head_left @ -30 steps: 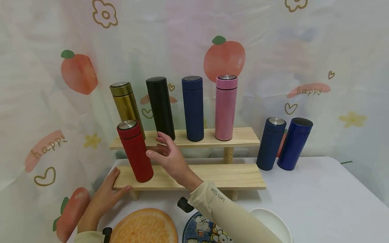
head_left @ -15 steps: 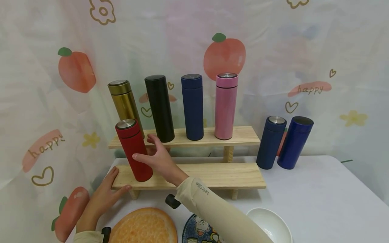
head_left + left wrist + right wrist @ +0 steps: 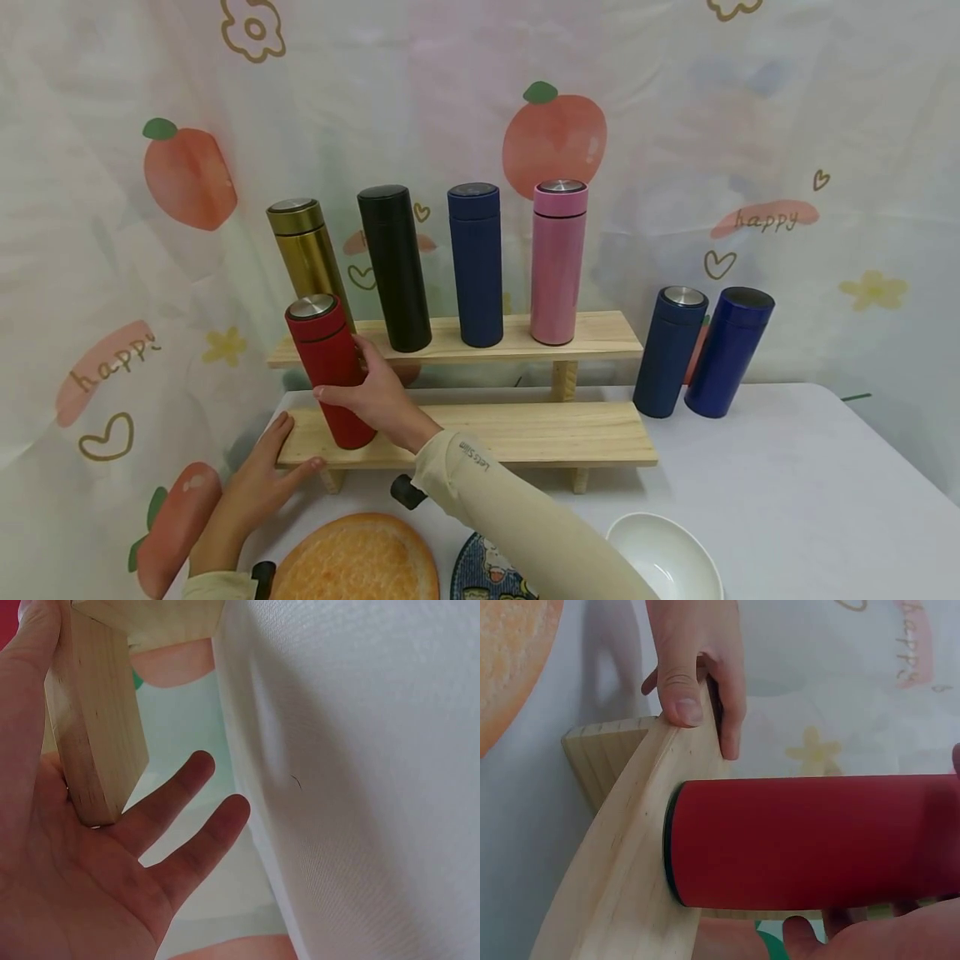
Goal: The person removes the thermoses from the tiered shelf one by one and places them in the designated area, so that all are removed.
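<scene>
A red thermos (image 3: 336, 379) with a steel-topped lid stands at the left end of the lower wooden shelf (image 3: 517, 433). My right hand (image 3: 382, 398) holds it from the right, thumb across its front and fingers partly hidden behind. In the right wrist view, the base of the red thermos (image 3: 810, 844) rests on the board. My left hand (image 3: 258, 483) grips the left end of the lower shelf, with the thumb along its front edge. The left wrist view has that hand (image 3: 82, 885) around the board end (image 3: 97, 727), two fingers extended below it.
On the upper shelf (image 3: 480, 354) stand gold (image 3: 307, 250), black (image 3: 395, 267), navy (image 3: 476, 267) and pink (image 3: 558, 267) thermoses. Two blue thermoses (image 3: 670, 354) stand right of the rack. An orange round mat (image 3: 360, 558), a patterned mat (image 3: 487, 567) and a white bowl (image 3: 667, 554) lie in front.
My right hand has moved left from the gap beside the red thermos and closed around it. The left hand stays on the shelf end, and the red thermos stands where it was.
</scene>
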Motion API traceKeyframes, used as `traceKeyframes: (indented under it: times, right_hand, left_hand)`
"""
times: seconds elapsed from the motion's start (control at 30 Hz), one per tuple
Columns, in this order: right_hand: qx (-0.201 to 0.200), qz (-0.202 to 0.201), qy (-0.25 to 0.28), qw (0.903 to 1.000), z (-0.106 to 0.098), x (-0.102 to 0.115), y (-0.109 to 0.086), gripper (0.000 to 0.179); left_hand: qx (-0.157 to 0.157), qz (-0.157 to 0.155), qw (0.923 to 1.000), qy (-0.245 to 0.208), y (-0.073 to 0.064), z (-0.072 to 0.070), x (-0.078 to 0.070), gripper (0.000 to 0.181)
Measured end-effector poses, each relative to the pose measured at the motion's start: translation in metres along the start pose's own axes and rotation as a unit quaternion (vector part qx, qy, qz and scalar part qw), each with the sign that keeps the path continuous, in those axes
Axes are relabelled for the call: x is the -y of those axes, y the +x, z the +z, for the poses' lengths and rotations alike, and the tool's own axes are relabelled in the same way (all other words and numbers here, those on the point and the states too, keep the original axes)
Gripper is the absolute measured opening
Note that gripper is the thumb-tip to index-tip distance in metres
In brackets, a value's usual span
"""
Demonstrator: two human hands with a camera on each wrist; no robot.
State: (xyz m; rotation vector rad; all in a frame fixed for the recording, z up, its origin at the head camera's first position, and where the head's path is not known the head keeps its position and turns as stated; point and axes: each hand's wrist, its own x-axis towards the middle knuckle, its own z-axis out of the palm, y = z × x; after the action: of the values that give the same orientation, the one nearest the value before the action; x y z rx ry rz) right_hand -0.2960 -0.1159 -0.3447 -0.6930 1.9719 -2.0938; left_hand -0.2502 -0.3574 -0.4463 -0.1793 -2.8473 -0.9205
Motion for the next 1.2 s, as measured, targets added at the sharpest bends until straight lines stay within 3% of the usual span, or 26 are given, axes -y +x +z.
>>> traceKeyframes:
  times: [0.63,0.87,1.2]
  right_hand:
    - [-0.03,-0.01,-0.041,0.9987,0.002,-0.004,-0.001,0.074]
    - [-0.019,-0.017,-0.081,0.9964,0.0,-0.003,-0.008,0.074]
    - [0.011,-0.02,-0.059,0.998,-0.006,0.012,-0.029,0.074]
  left_hand:
    - [0.004,-0.003,1.0,-0.001,0.003,0.002,-0.003,0.103]
    - [0.011,-0.015,0.9998,-0.006,0.002,0.002,-0.005,0.106]
    - [0.012,-0.018,0.9997,-0.011,0.001,0.001,-0.001,0.107]
